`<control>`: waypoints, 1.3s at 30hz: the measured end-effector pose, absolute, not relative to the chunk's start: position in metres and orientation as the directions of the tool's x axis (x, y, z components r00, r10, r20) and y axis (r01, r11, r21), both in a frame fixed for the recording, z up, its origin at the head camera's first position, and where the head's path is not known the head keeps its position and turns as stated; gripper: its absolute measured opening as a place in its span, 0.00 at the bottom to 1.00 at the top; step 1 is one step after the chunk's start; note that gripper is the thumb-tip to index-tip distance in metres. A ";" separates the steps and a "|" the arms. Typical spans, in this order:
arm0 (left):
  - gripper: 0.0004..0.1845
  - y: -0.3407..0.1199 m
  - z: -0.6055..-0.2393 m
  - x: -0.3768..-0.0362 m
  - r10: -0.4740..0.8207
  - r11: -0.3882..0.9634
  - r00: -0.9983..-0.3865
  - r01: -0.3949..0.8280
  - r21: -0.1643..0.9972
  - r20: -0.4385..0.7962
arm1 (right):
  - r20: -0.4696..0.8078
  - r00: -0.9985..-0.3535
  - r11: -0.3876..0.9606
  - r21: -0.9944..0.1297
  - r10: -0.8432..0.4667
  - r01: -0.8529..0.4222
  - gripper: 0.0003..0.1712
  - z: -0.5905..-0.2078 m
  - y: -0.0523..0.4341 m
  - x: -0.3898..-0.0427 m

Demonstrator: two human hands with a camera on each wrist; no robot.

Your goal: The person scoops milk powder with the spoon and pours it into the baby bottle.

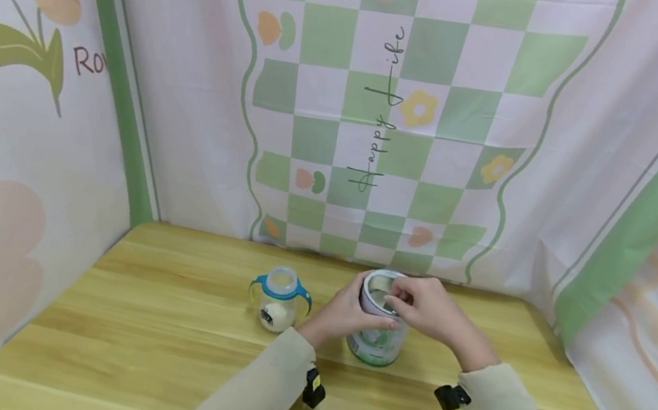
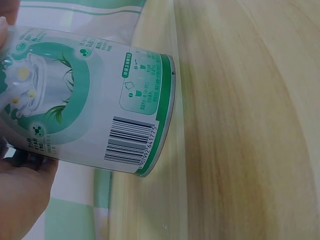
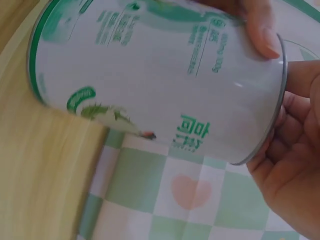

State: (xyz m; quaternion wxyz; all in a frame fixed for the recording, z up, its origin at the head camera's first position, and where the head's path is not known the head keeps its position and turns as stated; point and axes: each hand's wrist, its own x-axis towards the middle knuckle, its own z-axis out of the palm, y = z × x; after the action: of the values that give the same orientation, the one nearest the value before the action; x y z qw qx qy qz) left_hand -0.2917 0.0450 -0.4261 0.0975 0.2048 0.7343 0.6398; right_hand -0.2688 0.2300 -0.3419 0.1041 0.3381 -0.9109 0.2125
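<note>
A white and green powder can (image 1: pixel 377 340) stands on the wooden table (image 1: pixel 153 321), its open top turned slightly toward me. My left hand (image 1: pixel 343 313) grips the can's left side. My right hand (image 1: pixel 425 308) lies over the open top with its fingers curled at the rim. The left wrist view shows the can's (image 2: pixel 90 100) barcode side, with my left hand (image 2: pixel 20 200) at the bottom left. The right wrist view shows the can (image 3: pixel 160 75) from its other side, with my right hand (image 3: pixel 295 165) curled round its metal rim. What is inside the can is hidden.
A small baby bottle (image 1: pixel 280 298) with blue handles and a little white powder in it stands just left of the can. Printed cloth walls (image 1: pixel 380 134) close in the table at the back and on both sides.
</note>
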 end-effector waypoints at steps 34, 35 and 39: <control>0.50 0.043 -0.426 -0.292 0.428 0.112 -0.894 0.202 0.973 0.136 | 0.283 -0.911 0.615 -0.672 -0.301 -0.412 0.10 -0.346 0.235 -0.272; 0.50 0.043 -0.426 -0.292 0.425 0.117 -0.895 0.201 0.973 0.134 | 0.293 -0.911 0.617 -0.670 -0.291 -0.413 0.10 -0.346 0.235 -0.272; 0.50 0.044 -0.425 -0.292 0.418 0.125 -0.900 0.193 0.973 0.125 | 0.331 -0.912 0.636 -0.656 -0.242 -0.407 0.11 -0.346 0.236 -0.272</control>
State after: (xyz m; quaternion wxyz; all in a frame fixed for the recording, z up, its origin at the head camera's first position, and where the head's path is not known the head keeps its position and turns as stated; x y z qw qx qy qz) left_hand -0.2918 0.0436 -0.4251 0.0894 0.2054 0.7447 0.6287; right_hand -0.2719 0.2358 -0.3464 0.1065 0.1808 -0.8980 0.3867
